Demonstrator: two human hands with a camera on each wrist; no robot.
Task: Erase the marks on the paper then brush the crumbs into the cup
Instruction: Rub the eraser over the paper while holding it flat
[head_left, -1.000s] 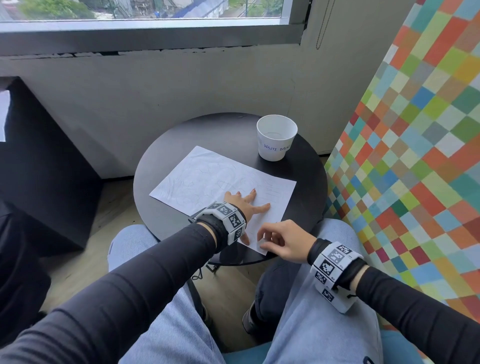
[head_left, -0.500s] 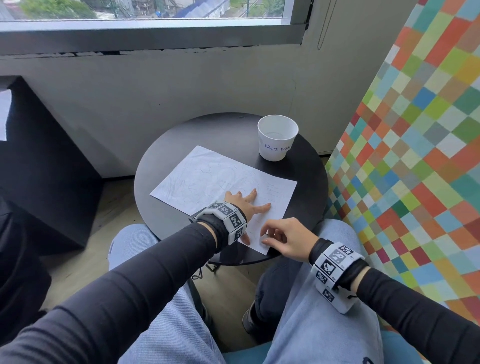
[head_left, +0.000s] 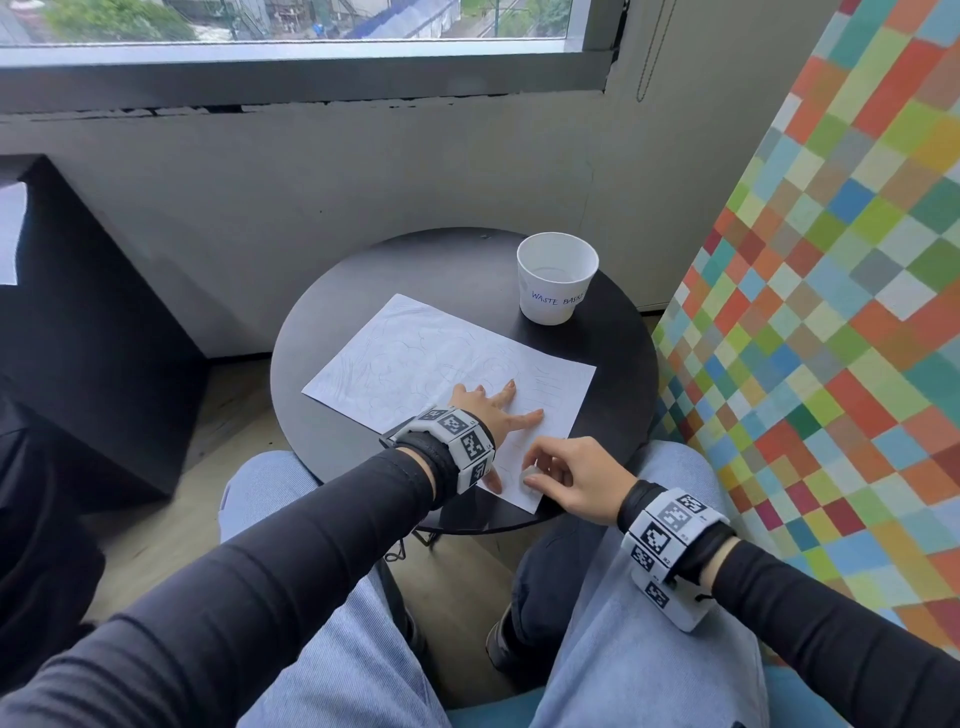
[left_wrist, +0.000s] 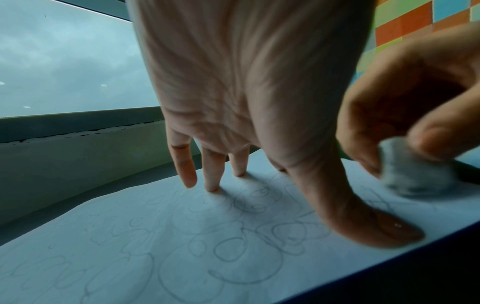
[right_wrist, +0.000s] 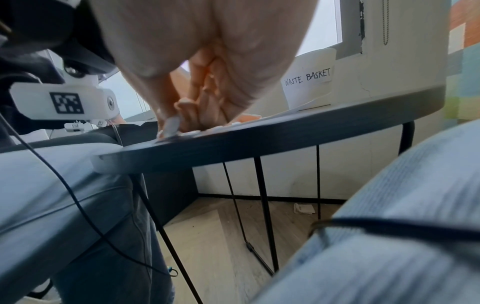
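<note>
The thin, floppy paper (head_left: 441, 358) lies on the round table (head_left: 618, 374), pinned by the left hand (head_left: 491, 402) with fingers spread flat, while the right hand (head_left: 571, 475) pinches a small eraser (left_wrist: 413, 174) at the near corner, where hard rubbing would probably crease it.

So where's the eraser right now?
The eraser is pinched in the right hand at the near right corner of the paper, just right of the left hand pressing the sheet flat.
</note>
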